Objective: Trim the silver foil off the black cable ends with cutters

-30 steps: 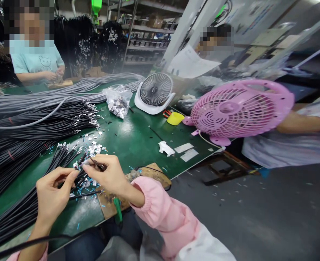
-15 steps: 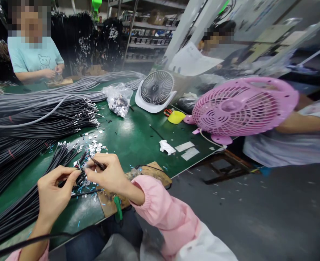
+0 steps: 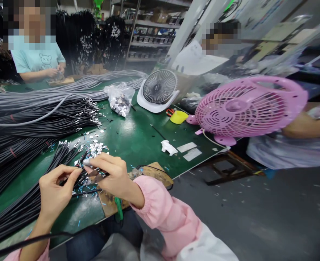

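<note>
Black cable [image 3: 81, 169], its end pinched narrowly between thumb and forefinger of the left hand [image 3: 55, 194], over the green table [image 3: 132, 134]. Just beside that end, right hand [image 3: 113, 175], forefinger now straighter and farther forward with a grey-covered tip [image 3: 87, 162]; dark slim tool [image 3: 104, 174], plain above the fingers half a second ago, now mostly hidden behind them. By that, probably a shift from tool to fingertips, with the cable end unfinished. Right grip too blurred to tell as closed or apart. Around the hands, white scraps [image 3: 96, 148] and blue bits [image 3: 90, 188]; to the left, black cable bundles [image 3: 34, 130]; to the right, worn wooden board [image 3: 156, 173]. Farther out, clear bag [image 3: 120, 99], white fan [image 3: 159, 88] and pink fan [image 3: 234, 105]; beyond, co-worker [image 3: 40, 59] in pale blue, hands together.
</note>
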A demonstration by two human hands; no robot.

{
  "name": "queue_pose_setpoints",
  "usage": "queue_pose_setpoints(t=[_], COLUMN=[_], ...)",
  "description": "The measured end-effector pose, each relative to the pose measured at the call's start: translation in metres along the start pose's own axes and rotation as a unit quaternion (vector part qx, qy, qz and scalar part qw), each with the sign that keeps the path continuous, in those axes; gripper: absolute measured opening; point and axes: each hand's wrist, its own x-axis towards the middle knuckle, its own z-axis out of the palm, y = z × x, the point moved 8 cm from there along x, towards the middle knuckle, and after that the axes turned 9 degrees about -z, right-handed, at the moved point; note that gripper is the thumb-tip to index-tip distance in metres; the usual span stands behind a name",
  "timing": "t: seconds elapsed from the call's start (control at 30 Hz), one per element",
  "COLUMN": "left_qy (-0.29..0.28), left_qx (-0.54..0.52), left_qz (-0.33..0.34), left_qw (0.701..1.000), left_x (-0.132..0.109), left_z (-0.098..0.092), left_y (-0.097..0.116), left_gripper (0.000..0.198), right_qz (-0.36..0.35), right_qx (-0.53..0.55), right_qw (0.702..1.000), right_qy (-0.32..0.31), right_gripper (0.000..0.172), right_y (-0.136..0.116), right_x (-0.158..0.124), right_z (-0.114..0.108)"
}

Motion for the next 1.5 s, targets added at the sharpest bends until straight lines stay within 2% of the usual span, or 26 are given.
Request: queue_pose_setpoints(t=[0.1, 0.2, 0.4, 0.53, 0.7, 0.93, 1.13, 1.23, 1.33, 1.5], left_qy=[0.0, -0.011, -0.042, -0.034, -0.008, 0.0, 0.0, -0.004, -0.005, -0.001], left_qx=[-0.011, -0.016, -0.008, -0.001, 0.018, 0.049, 0.052, 0.038, 0.024, 0.014], left_qz=[-0.016, -0.03, -0.034, -0.028, -0.014, 0.019, 0.03, 0.02, 0.009, 0.001], left_qw=[1.0, 0.999, 0.999, 0.999, 1.0, 0.999, 0.998, 0.999, 1.0, 1.0], left_x=[0.002, 0.002, 0.002, 0.001, -0.001, -0.002, -0.002, -0.001, 0.001, 0.003], left_z=[0.0, -0.001, 0.002, 0.001, 0.0, 0.001, 0.003, 0.003, 0.001, -0.001], left_y=[-0.001, -0.002, 0.001, 0.001, -0.002, -0.003, 0.0, 0.0, -0.001, 0.0], left_gripper=[0.016, 0.02, 0.022, 0.021, 0.018, 0.017, 0.017, 0.019, 0.019, 0.018], right_qz=[-0.019, -0.003, 0.138, 0.205, 0.299, 0.278, 0.155, 0.136, 0.17, 0.312], right_qx=[-0.038, -0.029, 0.079, 0.105, 0.183, 0.174, 0.078, 0.07, 0.099, 0.168], right_qw=[0.999, 0.999, 0.985, 0.972, 0.936, 0.944, 0.984, 0.987, 0.979, 0.934], right_qy=[-0.011, -0.041, -0.074, -0.056, -0.02, -0.026, -0.037, -0.039, -0.05, -0.049], right_gripper=[0.02, 0.019, 0.021, 0.018, 0.023, 0.023, 0.021, 0.02, 0.027, 0.029], right_y=[-0.003, 0.001, 0.021, 0.028, 0.039, 0.037, 0.025, 0.023, 0.026, 0.04], right_x=[0.002, 0.002, -0.001, -0.004, -0.016, -0.018, -0.008, -0.007, -0.009, -0.018], right_z=[0.001, 0.004, 0.012, 0.011, 0.016, 0.014, 0.006, 0.007, 0.013, 0.022])
